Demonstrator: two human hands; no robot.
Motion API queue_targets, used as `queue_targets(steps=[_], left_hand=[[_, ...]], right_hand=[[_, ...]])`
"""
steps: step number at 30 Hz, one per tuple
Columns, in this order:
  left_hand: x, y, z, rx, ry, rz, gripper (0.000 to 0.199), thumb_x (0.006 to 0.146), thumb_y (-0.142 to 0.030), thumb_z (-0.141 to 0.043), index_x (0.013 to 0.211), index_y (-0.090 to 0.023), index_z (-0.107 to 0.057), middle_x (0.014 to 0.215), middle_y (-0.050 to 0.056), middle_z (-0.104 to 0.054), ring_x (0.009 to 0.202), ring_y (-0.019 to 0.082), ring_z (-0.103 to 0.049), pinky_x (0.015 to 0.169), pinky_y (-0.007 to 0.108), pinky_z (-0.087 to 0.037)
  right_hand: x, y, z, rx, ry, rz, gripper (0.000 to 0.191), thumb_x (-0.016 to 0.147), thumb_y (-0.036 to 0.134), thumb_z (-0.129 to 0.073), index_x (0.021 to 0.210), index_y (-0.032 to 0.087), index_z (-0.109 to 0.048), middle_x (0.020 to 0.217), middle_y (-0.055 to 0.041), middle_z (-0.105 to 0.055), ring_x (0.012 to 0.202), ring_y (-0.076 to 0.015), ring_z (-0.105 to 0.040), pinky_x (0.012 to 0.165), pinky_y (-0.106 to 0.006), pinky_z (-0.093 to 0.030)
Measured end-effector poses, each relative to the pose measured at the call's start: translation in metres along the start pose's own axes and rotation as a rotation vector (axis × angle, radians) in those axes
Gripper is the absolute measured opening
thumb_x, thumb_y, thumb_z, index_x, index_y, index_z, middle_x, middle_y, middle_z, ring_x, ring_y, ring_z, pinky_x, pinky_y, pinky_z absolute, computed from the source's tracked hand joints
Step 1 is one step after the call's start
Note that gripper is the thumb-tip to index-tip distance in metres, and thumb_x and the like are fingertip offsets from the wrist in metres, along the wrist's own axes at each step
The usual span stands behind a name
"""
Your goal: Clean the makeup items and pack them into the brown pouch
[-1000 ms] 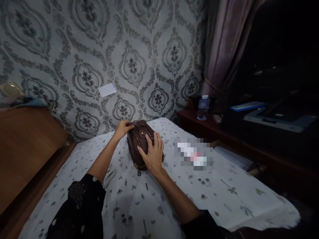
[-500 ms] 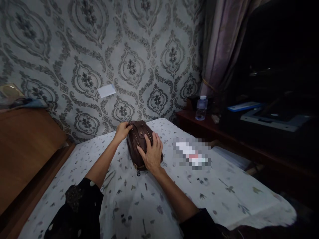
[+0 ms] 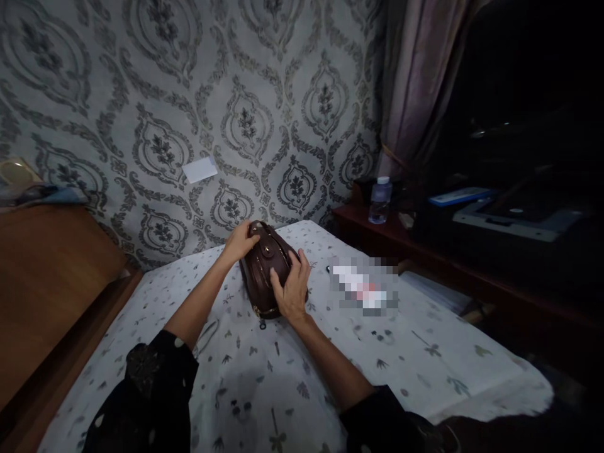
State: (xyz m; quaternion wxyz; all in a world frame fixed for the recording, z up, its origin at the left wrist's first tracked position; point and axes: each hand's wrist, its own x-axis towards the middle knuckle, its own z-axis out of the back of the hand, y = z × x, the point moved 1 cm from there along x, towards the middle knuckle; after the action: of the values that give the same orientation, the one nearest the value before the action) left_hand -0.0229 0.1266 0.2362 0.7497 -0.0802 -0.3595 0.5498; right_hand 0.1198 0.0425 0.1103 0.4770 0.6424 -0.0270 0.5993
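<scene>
A dark brown leather handbag [image 3: 258, 277] with gold zips and a round stud lies on the patterned white cloth. My left hand [image 3: 240, 242] grips its far left end, thumb on top and the other fingers over the far side, partly hidden. My right hand [image 3: 293, 290] holds the bag's near right side, its thumb on the top panel and its fingers bent along the right-hand zip. Near the front end hangs a small zip pull [image 3: 263, 324].
A blurred-out object [image 3: 361, 286] lies on the cloth [image 3: 292, 396] to the right. A water bottle [image 3: 380, 201] stands on the dark red side table [image 3: 346, 217]. A brown wooden board [image 3: 56, 258] borders the left, and patterned wallpaper [image 3: 292, 82] rises behind.
My left hand has shifted slightly inward, its thumb farther over the bag's top. My right hand has slid a little rightward, its fingers now nearer the right edge.
</scene>
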Motion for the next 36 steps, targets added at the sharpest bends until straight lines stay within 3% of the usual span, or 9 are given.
queue_targets(steps=[3,7,9,14,24,30,36], left_hand=[[0.015,-0.012,-0.008,0.031,0.022,-0.026,0.03,0.075,-0.025,-0.068,0.104,-0.018,-0.071,0.082,0.0,-0.068,0.077,0.017,-0.058,0.072,0.028,-0.043],[0.03,-0.022,-0.018,0.094,0.026,-0.003,0.012,0.077,-0.028,-0.067,0.078,-0.017,-0.073,0.065,-0.001,-0.063,0.067,0.017,-0.054,0.065,0.029,-0.039],[0.032,-0.024,-0.02,0.12,0.001,0.011,0.015,0.078,-0.028,-0.066,0.069,-0.017,-0.07,0.062,0.0,-0.06,0.065,0.018,-0.053,0.064,0.029,-0.037],[0.026,-0.029,-0.023,0.118,-0.065,0.016,0.015,0.079,-0.028,-0.064,0.069,-0.018,-0.068,0.066,0.002,-0.061,0.069,0.019,-0.053,0.064,0.03,-0.034],[0.002,-0.035,-0.028,-0.097,-0.106,-0.029,0.023,0.079,-0.032,-0.061,0.06,-0.02,-0.055,0.056,-0.005,-0.047,0.057,0.013,-0.041,0.057,0.027,-0.03],[-0.009,-0.04,-0.026,-0.249,-0.032,-0.05,0.024,0.077,-0.038,-0.062,0.062,-0.019,-0.057,0.055,-0.006,-0.046,0.056,0.012,-0.041,0.056,0.025,-0.033],[-0.002,-0.038,-0.016,-0.327,0.091,-0.025,0.024,0.076,-0.04,-0.062,0.067,-0.017,-0.06,0.058,-0.004,-0.053,0.057,0.012,-0.047,0.056,0.024,-0.037]], right_hand=[[-0.001,0.0,0.0,0.021,-0.013,-0.022,0.045,0.098,0.037,-0.045,0.137,0.014,-0.043,0.146,-0.0228,-0.037,0.139,-0.0324,-0.035,0.111,-0.059,-0.037],[-0.002,-0.001,-0.002,0.012,-0.015,-0.013,0.042,0.097,0.035,-0.046,0.133,0.013,-0.047,0.145,-0.022,-0.039,0.138,-0.0318,-0.036,0.112,-0.058,-0.037],[-0.001,-0.002,-0.002,0.004,-0.013,0.0,0.044,0.098,0.035,-0.046,0.136,0.014,-0.046,0.145,-0.021,-0.04,0.138,-0.0315,-0.037,0.112,-0.057,-0.038],[0.0,-0.003,0.0,0.002,0.005,0.032,0.046,0.099,0.032,-0.044,0.142,0.017,-0.044,0.145,-0.0187,-0.041,0.136,-0.03,-0.038,0.113,-0.056,-0.038],[0.001,-0.005,-0.004,0.0,0.015,0.056,0.041,0.1,0.03,-0.041,0.138,0.019,-0.049,0.147,-0.017,-0.037,0.137,-0.0301,-0.035,0.112,-0.057,-0.037],[0.003,-0.006,-0.003,0.029,0.016,0.054,0.039,0.098,0.03,-0.044,0.134,0.017,-0.051,0.144,-0.0184,-0.039,0.136,-0.0302,-0.037,0.112,-0.057,-0.038],[0.003,-0.007,-0.003,0.014,0.034,0.046,0.041,0.098,0.032,-0.043,0.136,0.017,-0.05,0.146,-0.0188,-0.038,0.138,-0.0304,-0.035,0.112,-0.056,-0.037]])
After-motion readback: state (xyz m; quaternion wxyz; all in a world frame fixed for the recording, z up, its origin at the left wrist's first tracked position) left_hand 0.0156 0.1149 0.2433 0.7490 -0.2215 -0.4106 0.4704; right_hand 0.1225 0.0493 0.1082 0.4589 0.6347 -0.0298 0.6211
